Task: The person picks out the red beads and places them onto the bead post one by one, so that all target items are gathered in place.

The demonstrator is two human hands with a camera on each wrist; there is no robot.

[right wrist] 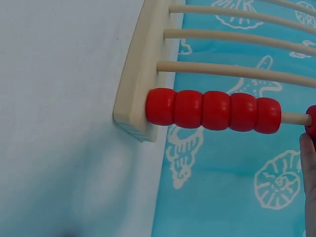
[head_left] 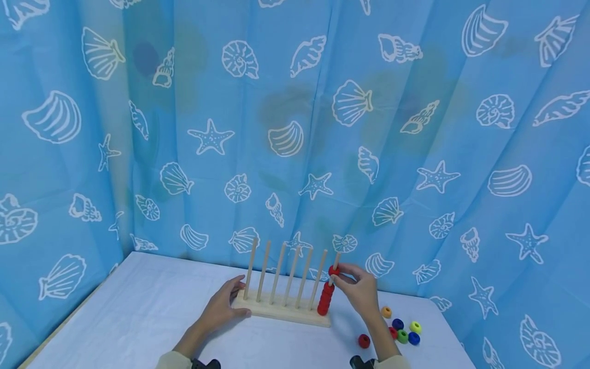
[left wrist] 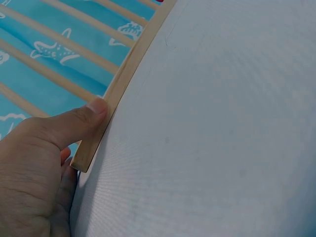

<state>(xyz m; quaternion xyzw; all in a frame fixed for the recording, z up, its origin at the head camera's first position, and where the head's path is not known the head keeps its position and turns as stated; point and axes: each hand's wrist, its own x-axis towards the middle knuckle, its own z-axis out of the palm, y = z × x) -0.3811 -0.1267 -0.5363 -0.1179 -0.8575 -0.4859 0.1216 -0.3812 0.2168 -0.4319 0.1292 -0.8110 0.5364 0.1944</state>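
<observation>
A wooden rack has a flat base (head_left: 286, 311) and a row of several upright pegs. Around its left end curls my left hand (head_left: 218, 306), the thumb (left wrist: 96, 106) lying on the front edge near a peg. My right hand (head_left: 361, 292) pinches a red bead (head_left: 334, 270), threaded on the upper part of the rightmost peg. Below it, several red beads (right wrist: 216, 110) sit stacked against one another down to the base, with bare peg (right wrist: 295, 118) between stack and held bead. In the right wrist view the held bead and fingers are cut off at the edge.
Loose beads lie on the white table (head_left: 267, 343) by my right forearm: a red bead (head_left: 364, 341) apart, then an orange bead (head_left: 386, 311), a yellow bead (head_left: 415, 327), a green bead (head_left: 402, 336) and blue ones. A blue shell-print curtain (head_left: 276, 128) hangs behind.
</observation>
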